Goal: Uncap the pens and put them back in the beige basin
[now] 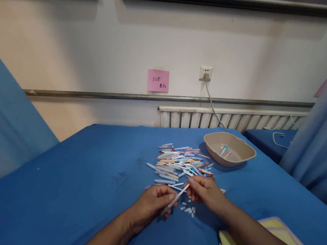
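Observation:
A slim pen (181,192) slants between my hands, white at its upper end and greyish and see-through lower down. My left hand (154,203) is closed round the lower part with thumb and fingers. At the white upper end, my right hand (204,190) pinches it between thumb and fingertips. Whether it is one piece or a refill partly inside a barrel, I cannot tell. Just beyond my hands lies a pile of pens and pen parts (167,171) in white, grey, orange, blue and brown. Several small white cone-shaped tips (188,210) are scattered below my right hand.
A beige basin (231,162) stands right of the pile, with a few pens inside. The blue cloth-covered table (81,189) meets a wall with a radiator (191,118) and a socket with a cable (205,74). Folded yellow cloth (279,228) lies under my right forearm.

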